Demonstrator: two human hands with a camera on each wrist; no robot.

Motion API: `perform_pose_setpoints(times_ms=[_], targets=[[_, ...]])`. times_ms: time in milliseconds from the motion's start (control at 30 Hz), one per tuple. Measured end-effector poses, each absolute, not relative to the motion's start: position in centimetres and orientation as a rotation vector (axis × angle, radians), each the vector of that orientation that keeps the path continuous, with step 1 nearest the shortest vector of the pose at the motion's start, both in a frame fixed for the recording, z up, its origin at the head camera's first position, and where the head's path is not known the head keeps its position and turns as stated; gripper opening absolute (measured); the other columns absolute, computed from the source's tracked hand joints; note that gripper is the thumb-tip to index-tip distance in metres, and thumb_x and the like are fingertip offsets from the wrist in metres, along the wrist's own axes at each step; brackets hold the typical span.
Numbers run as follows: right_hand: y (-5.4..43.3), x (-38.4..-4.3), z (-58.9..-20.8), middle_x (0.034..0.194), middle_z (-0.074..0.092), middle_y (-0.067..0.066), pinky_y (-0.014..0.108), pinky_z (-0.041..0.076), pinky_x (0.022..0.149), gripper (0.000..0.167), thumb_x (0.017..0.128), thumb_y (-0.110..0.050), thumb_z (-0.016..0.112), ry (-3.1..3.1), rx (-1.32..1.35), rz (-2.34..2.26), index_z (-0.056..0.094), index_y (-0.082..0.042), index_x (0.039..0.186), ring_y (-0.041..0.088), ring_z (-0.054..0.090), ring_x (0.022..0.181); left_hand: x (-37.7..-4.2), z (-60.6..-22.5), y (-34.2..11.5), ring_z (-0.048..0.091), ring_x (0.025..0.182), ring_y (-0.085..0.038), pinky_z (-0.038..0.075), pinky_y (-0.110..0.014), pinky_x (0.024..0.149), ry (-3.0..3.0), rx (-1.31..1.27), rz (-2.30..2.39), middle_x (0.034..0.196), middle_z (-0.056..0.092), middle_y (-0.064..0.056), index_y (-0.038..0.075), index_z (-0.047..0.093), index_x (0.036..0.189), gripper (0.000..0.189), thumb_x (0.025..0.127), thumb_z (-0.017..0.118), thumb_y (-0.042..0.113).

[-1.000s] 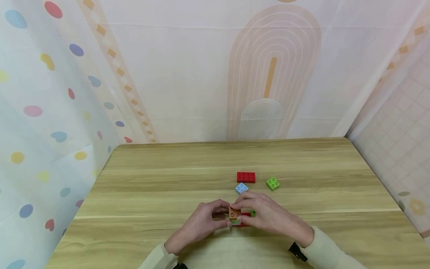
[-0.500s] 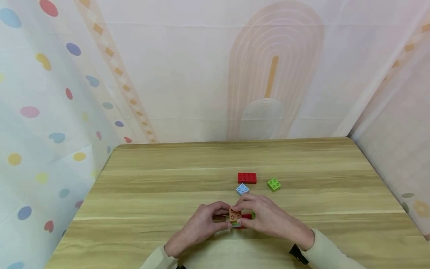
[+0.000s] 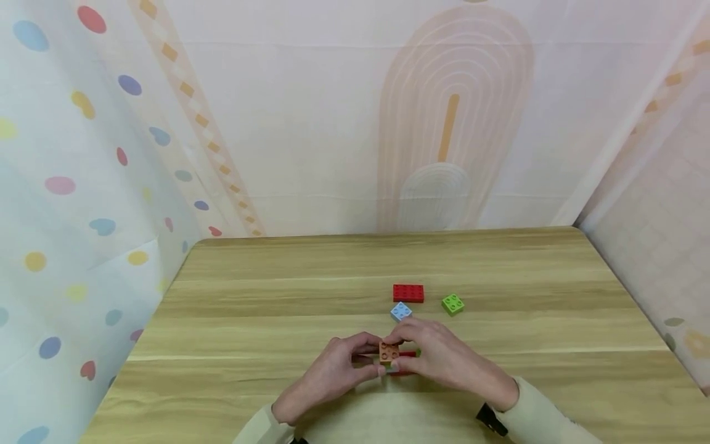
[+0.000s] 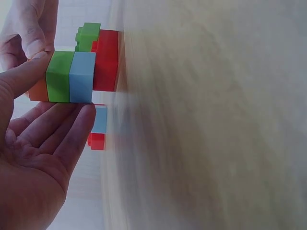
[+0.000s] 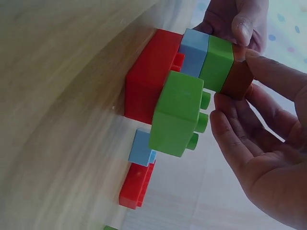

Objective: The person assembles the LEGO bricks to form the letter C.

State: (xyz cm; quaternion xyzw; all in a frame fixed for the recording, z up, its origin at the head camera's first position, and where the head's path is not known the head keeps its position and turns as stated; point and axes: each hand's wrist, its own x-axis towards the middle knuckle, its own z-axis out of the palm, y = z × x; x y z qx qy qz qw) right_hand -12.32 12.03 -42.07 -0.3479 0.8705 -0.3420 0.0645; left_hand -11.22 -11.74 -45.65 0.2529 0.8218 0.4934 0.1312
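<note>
A stack of toy building bricks stands on the table: a red brick [image 5: 148,76] at the bottom, then a light blue brick [image 4: 81,79], a green brick [image 4: 59,76] and an orange brick [image 3: 389,353] on its left end. Another green brick [image 5: 176,112] is attached at the red brick's right end. My left hand [image 3: 336,372] holds this tower between thumb and fingers from the left. With thumb and fingers, my right hand [image 3: 440,356] pinches the orange brick on top. In the head view the hands hide much of the red brick.
Behind the hands, a loose red brick [image 3: 408,293] lies on the wooden table [image 3: 266,296]. A loose light blue brick [image 3: 401,311] is in front of it, near the right fingers. Farther right sits a loose green brick [image 3: 453,304]. A patterned curtain [image 3: 310,135] hangs behind the table.
Both hands stay at the tower with nearly the same grip. The orange brick, tilted slightly half a second ago, now looks more level; the view has shifted a little.
</note>
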Motion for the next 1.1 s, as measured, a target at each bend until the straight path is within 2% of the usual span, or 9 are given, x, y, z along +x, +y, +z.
perform_pose_setpoints(times_ms=[167,367,533,667,867,1100], targets=[[12.1,-12.4,-42.3,0.117,0.071,-0.01,0.035,0.057,0.089,0.03,0.093,-0.027,0.08,2.602,-1.04,-1.089,0.074,-0.017,0.121,0.011,0.065,0.107,-11.3,-45.6,-11.8,0.073,0.105,-0.019,0.057,-0.02,0.087,2.414,0.733,1.416,0.117,0.075,-0.01,0.008,0.069,0.121,0.029,0.096,0.077,0.02],[13.2,-12.4,-42.3,0.128,0.07,0.0,0.044,0.056,0.097,0.048,0.095,-0.041,0.076,2.64,-0.964,-1.091,0.069,-0.011,0.131,0.02,0.066,0.117,-11.3,-45.4,-11.8,0.072,0.106,-0.02,0.057,-0.025,0.089,2.46,0.747,1.39,0.12,0.073,-0.008,0.007,0.068,0.124,0.035,0.095,0.078,0.024],[14.5,-12.9,-42.3,0.133,0.068,0.001,0.052,0.053,0.101,0.039,0.099,-0.03,0.073,2.699,-0.95,-1.123,0.068,-0.012,0.133,0.027,0.062,0.125,-11.3,-45.1,-11.6,0.07,0.11,-0.022,0.057,-0.033,0.095,2.527,0.764,1.369,0.125,0.071,-0.005,0.009,0.066,0.128,0.043,0.094,0.078,0.033],[15.2,-13.7,-42.5,0.136,0.067,0.004,0.055,0.051,0.103,0.037,0.1,-0.023,0.071,2.726,-1.0,-1.128,0.067,-0.011,0.134,0.03,0.061,0.128,-11.2,-44.9,-11.4,0.068,0.111,-0.022,0.056,-0.037,0.098,2.53,0.77,1.395,0.123,0.071,-0.002,0.01,0.067,0.126,0.041,0.094,0.079,0.033],[15.6,-14.9,-42.8,0.137,0.066,0.006,0.055,0.05,0.104,0.04,0.101,-0.025,0.07,2.732,-1.05,-1.076,0.065,-0.009,0.137,0.031,0.061,0.127,-11.1,-44.8,-11.0,0.067,0.109,-0.017,0.057,-0.036,0.096,2.563,0.786,1.395,0.12,0.069,0.003,0.013,0.068,0.122,0.036,0.093,0.081,0.03],[15.5,-16.1,-43.0,0.137,0.066,0.005,0.053,0.049,0.106,0.04,0.1,-0.02,0.072,2.679,-1.077,-1.034,0.064,-0.007,0.137,0.028,0.061,0.127,-10.9,-44.8,-11.0,0.067,0.106,-0.014,0.057,-0.035,0.094,2.581,0.799,1.394,0.116,0.069,0.005,0.013,0.068,0.121,0.035,0.091,0.082,0.026]])
